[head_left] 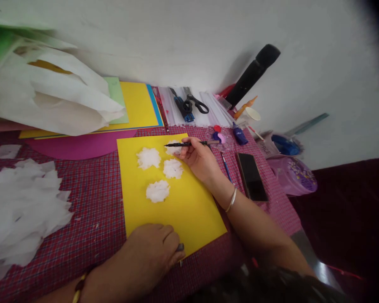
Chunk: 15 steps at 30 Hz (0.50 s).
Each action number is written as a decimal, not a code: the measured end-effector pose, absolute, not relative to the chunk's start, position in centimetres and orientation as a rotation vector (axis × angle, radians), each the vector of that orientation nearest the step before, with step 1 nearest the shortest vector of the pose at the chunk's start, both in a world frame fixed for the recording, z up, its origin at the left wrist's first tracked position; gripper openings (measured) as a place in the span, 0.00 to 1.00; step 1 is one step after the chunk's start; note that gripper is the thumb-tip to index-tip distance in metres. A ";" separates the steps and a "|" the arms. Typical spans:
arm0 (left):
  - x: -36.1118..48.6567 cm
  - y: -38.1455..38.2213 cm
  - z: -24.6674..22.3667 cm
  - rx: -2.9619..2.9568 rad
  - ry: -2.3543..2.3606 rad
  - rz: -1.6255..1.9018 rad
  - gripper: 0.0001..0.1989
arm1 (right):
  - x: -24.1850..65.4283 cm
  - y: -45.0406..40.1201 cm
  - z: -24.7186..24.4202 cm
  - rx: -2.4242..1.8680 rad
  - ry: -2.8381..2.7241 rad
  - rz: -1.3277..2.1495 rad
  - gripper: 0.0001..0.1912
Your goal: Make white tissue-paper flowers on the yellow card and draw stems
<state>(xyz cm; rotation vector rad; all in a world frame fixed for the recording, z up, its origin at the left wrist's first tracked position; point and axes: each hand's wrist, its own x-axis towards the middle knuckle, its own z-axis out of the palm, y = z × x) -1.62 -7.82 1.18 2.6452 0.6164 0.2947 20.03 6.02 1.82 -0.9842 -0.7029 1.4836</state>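
My right hand (198,158) is closed round a black pen (177,144), its thin tip pointing left over the upper part of a yellow sheet (177,214). Its fingers partly cover one white crumpled paper puff (172,150) at the sheet's top edge. More such puffs lie on the sheet: one on the upper left (148,158), one in the middle (173,168) and one lower down (158,191). My left hand (148,252) rests at the sheet's near edge, fingers curled round a small dark pen cap (180,247), mostly hidden.
White paper pieces (25,210) are heaped at left on the checked cloth (91,189). Behind lie coloured sheets (139,105), a white bag (60,92), scissors (194,101) and a cutter (183,107). A phone (252,176), paintbrush (226,166) and purple bottle (239,134) are at right.
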 end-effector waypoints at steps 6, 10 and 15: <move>-1.8 -7.8 1.2 2.612 0.625 0.309 0.17 | 20.0 5.9 1.3 -0.940 -0.825 1.411 0.12; -1.8 -7.9 0.8 2.617 0.636 0.378 0.18 | 19.8 5.8 1.3 -0.957 -0.891 1.382 0.16; -1.7 -7.9 0.7 2.622 0.628 0.396 0.19 | 19.9 5.6 1.3 -0.978 -1.002 1.316 0.19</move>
